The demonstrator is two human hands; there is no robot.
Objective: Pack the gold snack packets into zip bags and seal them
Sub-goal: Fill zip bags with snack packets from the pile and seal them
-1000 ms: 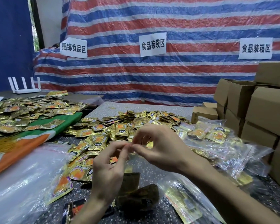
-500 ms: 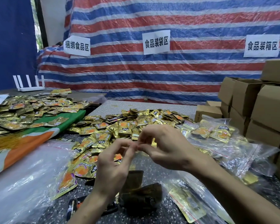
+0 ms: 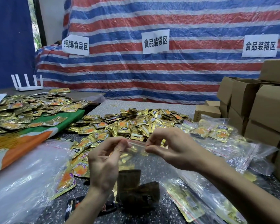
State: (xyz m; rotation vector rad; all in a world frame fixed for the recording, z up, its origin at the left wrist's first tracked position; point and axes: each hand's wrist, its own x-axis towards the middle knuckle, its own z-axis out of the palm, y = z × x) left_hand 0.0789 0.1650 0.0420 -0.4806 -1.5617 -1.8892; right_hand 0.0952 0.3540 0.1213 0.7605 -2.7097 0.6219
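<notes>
Both grips pinch the zip bag top, left hand and right hand; a skipped stretch could leave the seal gapped.

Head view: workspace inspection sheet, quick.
Surface: speckled table, mostly covered.
Job's things: zip bag held up by its strip; loose packets piled behind; filled bags at right.
Clutter: empty bags at left; flag cloth under more packets; router; boxes stacked at right.
Grippers: left hand and right hand each pinch the bag's strip.
Cables: nothing seen.
Surroundings: striped tarp with three paper signs.
</notes>
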